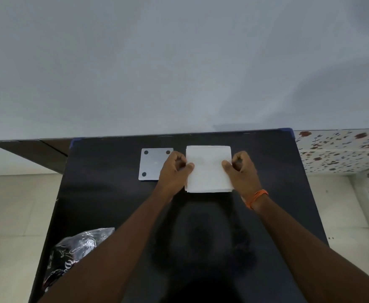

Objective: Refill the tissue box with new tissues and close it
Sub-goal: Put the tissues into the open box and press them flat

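At the near left corner of the glossy black bench (118,204) lies a crumpled clear plastic wrapper with dark printing (76,248), partly covered by the left forearm. Further back and left of centre, a flat square silver-grey plate with dark round pads at its corners (152,164) lies flat on the bench; three pads are visible, and its near right corner is hidden behind the left hand.

The left hand (174,169) rests at the left edge of a square white stack of folded tissues (208,169), fingers curled, with the thumb laid on the top sheet. It appears to pinch that edge, though the underside of the grip is not visible.

The tissue stack sits on the bench right of centre toward the far edge, just beside the silver-grey plate. Layered sheet edges show along its near side.

The right hand (241,171) mirrors the left at the stack's right edge, fingers curled, thumb pressing on the top sheet. An orange thread band (258,197) circles the right wrist.

Whether a box lies under the stack cannot be told.

At far right, a white surface with red-brown floral print (343,149) adjoins the bench.
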